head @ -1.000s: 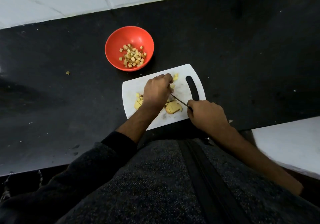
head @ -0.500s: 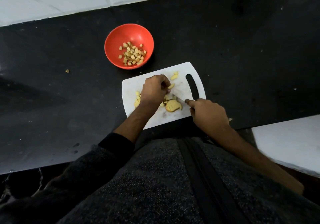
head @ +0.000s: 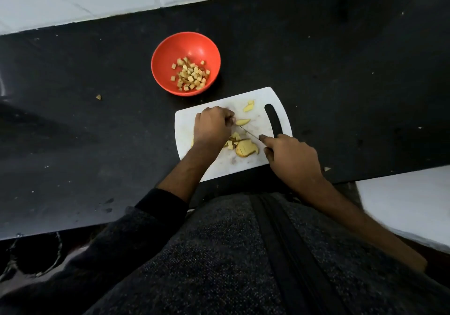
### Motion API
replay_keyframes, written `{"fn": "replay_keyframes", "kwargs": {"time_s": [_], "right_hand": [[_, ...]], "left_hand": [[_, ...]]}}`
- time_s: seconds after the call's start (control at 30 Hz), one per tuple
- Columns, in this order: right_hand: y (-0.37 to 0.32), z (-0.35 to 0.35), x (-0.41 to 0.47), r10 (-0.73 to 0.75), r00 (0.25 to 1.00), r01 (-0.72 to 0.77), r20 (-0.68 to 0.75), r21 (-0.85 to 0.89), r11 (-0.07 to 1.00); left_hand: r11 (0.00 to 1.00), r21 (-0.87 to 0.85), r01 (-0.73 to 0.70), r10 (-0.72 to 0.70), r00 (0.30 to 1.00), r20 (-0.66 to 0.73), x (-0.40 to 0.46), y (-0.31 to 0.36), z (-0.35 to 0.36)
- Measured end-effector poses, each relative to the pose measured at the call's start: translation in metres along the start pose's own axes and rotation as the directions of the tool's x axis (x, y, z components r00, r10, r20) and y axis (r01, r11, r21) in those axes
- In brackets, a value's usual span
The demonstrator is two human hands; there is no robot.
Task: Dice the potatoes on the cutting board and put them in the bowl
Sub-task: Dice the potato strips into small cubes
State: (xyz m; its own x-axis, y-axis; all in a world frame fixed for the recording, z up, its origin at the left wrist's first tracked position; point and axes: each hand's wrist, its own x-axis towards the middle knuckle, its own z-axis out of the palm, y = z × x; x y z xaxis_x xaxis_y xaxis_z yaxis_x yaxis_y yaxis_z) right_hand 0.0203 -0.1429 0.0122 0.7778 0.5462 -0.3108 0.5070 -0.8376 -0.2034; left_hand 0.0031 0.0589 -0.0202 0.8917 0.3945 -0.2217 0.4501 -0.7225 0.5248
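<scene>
the white cutting board [head: 209,168] lies on the black table [head: 341,71], its slot handle at the right end. the left hand [head: 213,126] sits curled over the middle of the board, fingertips bent down against a pale potato strip [head: 242,121] that it pins there. the right hand [head: 289,155] is clamped around a knife [head: 248,132], forefinger stretched along the top; the thin blade runs up and to the left, its tip reaching the strip just beside the left fingertips. the handle is hidden inside the fist.

between the two hands, near the front of the board, lies a larger potato slice [head: 246,148] with cut lines already scored across it, and touching its left side is a small heap of diced pieces [head: 232,140], partly covered by the left wrist. another small potato scrap [head: 249,106] rests toward the far edge of the board, apart from the rest.

behind and to the left of the board, well clear of it, stands the red bowl [head: 168,54], holding a loose pile of potato cubes [head: 191,77]. a stray crumb [head: 98,97] lies on the table off to the left, and another bit [head: 327,168] by the table's front edge on the right.
</scene>
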Motion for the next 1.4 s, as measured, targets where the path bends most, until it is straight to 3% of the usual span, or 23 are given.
{"fn": "replay_keyframes", "kwargs": {"time_s": [0.13, 0.27, 0.37, 0.6, 0.7, 0.9, 1.0, 1.1, 1.4], "right_hand": [[-0.006, -0.003, -0.002, -0.005, 1.000, 0.005, -0.014, 0.009, 1.000], [-0.007, -0.003, -0.001, 0.007, 1.000, -0.007, 0.018, 0.020, 1.000], [-0.007, -0.005, -0.001, 0.011, 1.000, -0.012, 0.025, 0.049, 0.999], [0.001, -0.017, -0.004, 0.029, 0.993, -0.049, 0.115, 0.171, 0.984], [0.004, -0.023, -0.004, 0.045, 0.990, -0.073, 0.134, 0.209, 0.975], [0.005, -0.021, 0.004, 0.055, 0.999, -0.053, 0.000, 0.263, 0.963], [-0.001, -0.012, 0.012, 0.044, 0.999, -0.050, 0.028, 0.268, 0.962], [-0.008, -0.001, 0.013, 0.032, 0.999, -0.038, 0.027, 0.259, 0.965], [-0.021, 0.010, 0.006, 0.007, 1.000, -0.007, 0.003, 0.126, 0.992]], "left_hand": [[0.997, 0.074, -0.023, 0.022, 1.000, 0.014, 0.001, 0.000, -0.006], [0.993, 0.032, -0.113, 0.112, 0.994, 0.007, -0.001, 0.000, -0.008], [0.978, -0.011, -0.209, 0.209, 0.973, 0.093, -0.005, 0.004, -0.008], [0.963, -0.021, -0.269, 0.270, 0.957, 0.111, -0.006, 0.001, -0.006], [0.968, -0.008, -0.250, 0.249, 0.963, 0.099, -0.006, -0.002, -0.004], [0.977, -0.054, -0.208, 0.208, 0.978, 0.005, -0.002, -0.002, -0.003], [0.962, 0.091, -0.259, 0.262, 0.965, -0.029, -0.001, 0.003, 0.002], [0.924, 0.249, -0.289, 0.292, 0.956, 0.024, 0.001, 0.011, 0.008], [0.949, 0.248, -0.194, 0.201, 0.980, -0.004, -0.001, 0.024, 0.013]]}}
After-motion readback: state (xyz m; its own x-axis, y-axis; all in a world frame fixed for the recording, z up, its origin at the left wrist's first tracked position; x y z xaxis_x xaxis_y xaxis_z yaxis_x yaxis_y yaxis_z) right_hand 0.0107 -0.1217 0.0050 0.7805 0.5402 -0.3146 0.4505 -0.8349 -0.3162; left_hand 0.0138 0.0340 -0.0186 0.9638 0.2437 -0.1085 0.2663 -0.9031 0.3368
